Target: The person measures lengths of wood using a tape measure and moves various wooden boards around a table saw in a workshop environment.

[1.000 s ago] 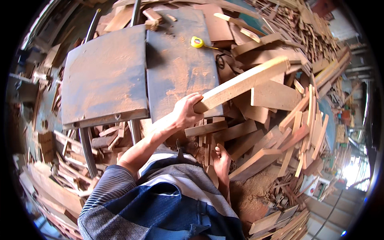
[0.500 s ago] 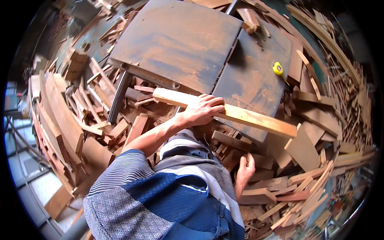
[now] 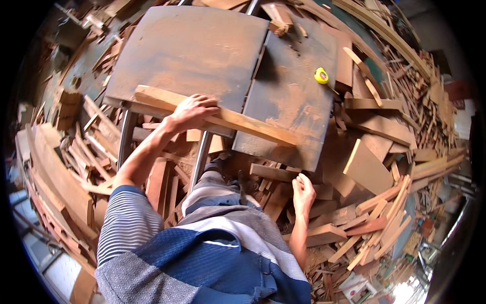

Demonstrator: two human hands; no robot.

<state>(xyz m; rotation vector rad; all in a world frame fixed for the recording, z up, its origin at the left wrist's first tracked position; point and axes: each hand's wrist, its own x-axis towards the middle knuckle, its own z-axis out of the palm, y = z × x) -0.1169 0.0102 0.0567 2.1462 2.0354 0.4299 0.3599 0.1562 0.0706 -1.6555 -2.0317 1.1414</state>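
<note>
A long, square-edged length of pale timber (image 3: 253,125) lies slantwise over the near edge of a dusty metal machine table (image 3: 187,50). My left hand (image 3: 195,110) grips it from above, fingers wrapped over its upper side left of its middle. The timber's right end reaches over the narrower right-hand table section (image 3: 288,109); whether it rests flat there I cannot tell. Lower right, my right hand (image 3: 302,192) hangs half-curled, apart from the timber, with nothing visible in it. Nearest to it is a short wood offcut (image 3: 273,173) below the table.
A yellow tape measure (image 3: 321,75) sits on the right section, and a wood block (image 3: 278,20) at its far end. Metal rails (image 3: 200,157) project toward me. Heaped boards (image 3: 66,172) stand at left; offcuts (image 3: 377,164) and thin strips (image 3: 390,223) crowd the right.
My left hand has carried the timber forward and left, over the table's near edge. My right hand has risen toward the table. The whole view has shifted, with the table now further left.
</note>
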